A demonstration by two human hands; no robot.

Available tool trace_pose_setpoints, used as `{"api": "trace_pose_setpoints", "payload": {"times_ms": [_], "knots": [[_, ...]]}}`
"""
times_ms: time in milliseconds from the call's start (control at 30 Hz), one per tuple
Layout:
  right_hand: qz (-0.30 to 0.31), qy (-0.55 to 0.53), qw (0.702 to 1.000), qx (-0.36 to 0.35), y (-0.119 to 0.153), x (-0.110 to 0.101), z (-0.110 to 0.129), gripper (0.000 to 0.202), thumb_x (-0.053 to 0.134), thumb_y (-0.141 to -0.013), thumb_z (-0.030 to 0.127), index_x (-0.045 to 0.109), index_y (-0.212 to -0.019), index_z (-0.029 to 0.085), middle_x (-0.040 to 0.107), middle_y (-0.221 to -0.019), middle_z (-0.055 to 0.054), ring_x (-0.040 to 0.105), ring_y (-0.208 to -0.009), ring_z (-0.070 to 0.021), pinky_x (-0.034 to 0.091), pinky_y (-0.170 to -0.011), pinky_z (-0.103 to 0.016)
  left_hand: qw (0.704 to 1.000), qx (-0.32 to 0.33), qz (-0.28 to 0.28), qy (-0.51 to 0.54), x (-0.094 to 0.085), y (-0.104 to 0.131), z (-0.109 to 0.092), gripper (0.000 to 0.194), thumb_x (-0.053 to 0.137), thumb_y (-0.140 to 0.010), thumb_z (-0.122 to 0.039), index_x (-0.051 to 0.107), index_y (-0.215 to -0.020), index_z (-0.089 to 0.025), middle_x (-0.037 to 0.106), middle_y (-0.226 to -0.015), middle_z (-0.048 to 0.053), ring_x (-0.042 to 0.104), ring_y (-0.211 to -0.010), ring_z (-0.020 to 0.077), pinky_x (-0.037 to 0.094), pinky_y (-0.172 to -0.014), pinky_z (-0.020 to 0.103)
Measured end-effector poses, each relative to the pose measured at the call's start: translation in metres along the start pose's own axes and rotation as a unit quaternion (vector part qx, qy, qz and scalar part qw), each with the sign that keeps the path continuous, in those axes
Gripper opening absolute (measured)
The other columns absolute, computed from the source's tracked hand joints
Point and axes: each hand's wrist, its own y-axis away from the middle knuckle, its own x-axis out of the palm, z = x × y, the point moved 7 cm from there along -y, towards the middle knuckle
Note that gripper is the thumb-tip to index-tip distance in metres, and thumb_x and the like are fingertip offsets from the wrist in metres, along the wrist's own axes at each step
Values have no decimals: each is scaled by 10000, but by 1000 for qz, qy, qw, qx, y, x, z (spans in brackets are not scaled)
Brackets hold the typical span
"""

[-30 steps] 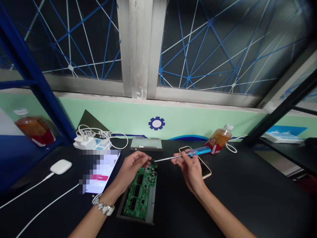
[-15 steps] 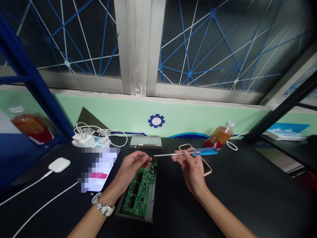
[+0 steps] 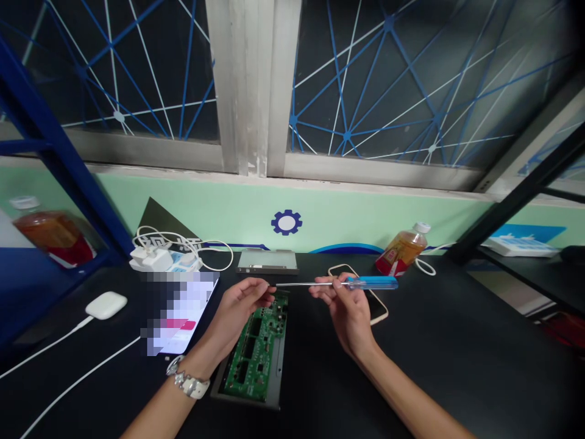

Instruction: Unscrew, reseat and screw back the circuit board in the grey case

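Observation:
My right hand (image 3: 351, 311) is closed around a screwdriver (image 3: 372, 282) with a blue see-through handle, its shaft level and pointing left. The shaft's tip reaches the fingertips of my left hand (image 3: 247, 305), which are pinched together. A tiny dark piece seems to sit at the tip between those fingers, too small to name. Beneath my left hand lies a green circuit board (image 3: 251, 372) in a grey metal tray (image 3: 276, 366); my hand hides part of its far left side.
A lit phone (image 3: 192, 317) lies left of the board, near a white earbud case (image 3: 106, 305) and a power strip with cables (image 3: 183, 262). Behind stands a metal cover (image 3: 267, 261). Another phone (image 3: 377, 308) lies behind my right hand, near a drink bottle (image 3: 402, 250).
The screwdriver has shifted slightly left and levelled, its tip now meeting my left fingertips where a small gap was. The whole view has moved a little.

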Motion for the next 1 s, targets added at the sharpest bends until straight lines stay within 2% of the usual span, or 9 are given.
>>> {"api": "trace_pose_setpoints", "payload": {"times_ms": [167, 533, 700, 800, 867, 933, 1000], "knots": [[18, -7, 1000, 1, 1, 4, 2, 191, 684, -859, 307, 506, -895, 247, 727, -944, -54, 713, -825, -230, 526, -835, -407, 999, -16, -6, 45, -2, -1, 6, 253, 728, -834, -345, 671, -984, -150, 718, -1033, 103, 660, -925, 184, 509, -865, 306], [40, 41, 998, 0, -5, 7, 6, 223, 713, -843, 364, 546, -896, 226, 737, -974, -79, 719, -825, -228, 551, -829, -398, 999, -16, -4, 33, -2, 0, -1, 252, 763, -803, -334, 697, -956, -144, 739, -991, 89, 674, -880, 176, 518, -860, 309], [87, 98, 991, -40, -24, 35, 24, 238, 659, -879, 423, 533, -910, 223, 737, -901, -71, 728, -738, -221, 579, -703, -370, 1000, -12, -1, 20, -2, 0, -1, 282, 766, -791, -356, 701, -955, -136, 742, -1018, 119, 677, -906, 201, 512, -885, 340], [138, 150, 977, -66, -40, 64, 37, 270, 607, -898, 474, 530, -884, 216, 719, -831, -49, 695, -617, -180, 570, -624, -336, 998, 23, 15, -56, -2, -1, -8, 300, 704, -834, -408, 706, -977, -144, 739, -1024, 126, 679, -909, 227, 517, -857, 357], [164, 202, 962, -85, -49, 81, 42, 280, 573, -914, 488, 535, -867, 215, 700, -782, -28, 655, -554, -145, 542, -573, -293, 977, 101, 15, -188, -4, -1, -21, 284, 652, -871, -399, 701, -1036, -173, 724, -1069, 113, 662, -978, 252, 500, -890, 380], [181, 257, 944, -103, -54, 93, 40, 268, 552, -926, 486, 538, -882, 222, 678, -736, -3, 603, -481, -118, 488, -500, -254, 919, 205, 17, -335, -2, 2, -33, 266, 604, -901, -319, 668, -1137, -216, 676, -1193, 91, 592, -1138, 267, 432, -1002, 420], [193, 311, 922, -123, -55, 99, 34, 238, 530, -946, 457, 532, -883, 228, 652, -685, 18, 565, -436, -105, 444, -471, -239, 856, 269, 37, -441, 3, 5, -33, 325, 534, -910, -186, 615, -1219, -243, 607, -1300, 75, 499, -1257, 260, 346, -1084, 446]]}}
